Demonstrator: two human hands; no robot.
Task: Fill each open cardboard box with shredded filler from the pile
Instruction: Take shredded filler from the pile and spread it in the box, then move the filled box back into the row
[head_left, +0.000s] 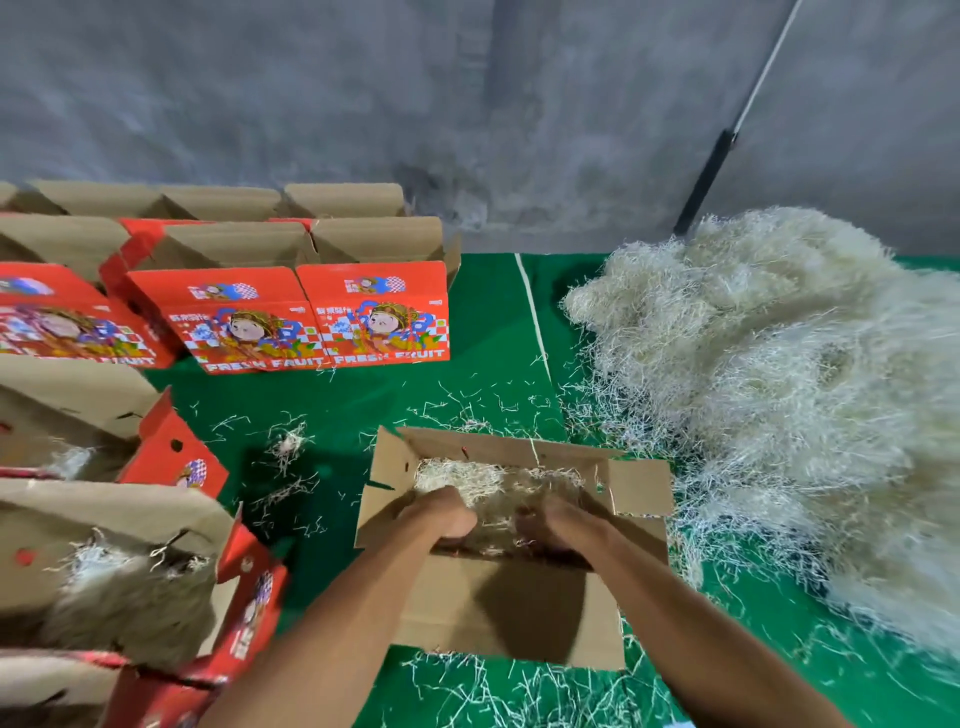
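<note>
Both hands, left (441, 514) and right (545, 525), press into pale shredded filler (498, 483) inside the open cardboard box (498, 608); each grip's closure is unclear. Big pile (779, 374) lies right, red boxes (317, 317) left.

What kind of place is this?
Probably a fruit-packing room. Rows of red boxes printed "FRESH FRUIT" stand on green matting, beside a big filler pile, against a bare grey wall.
</note>
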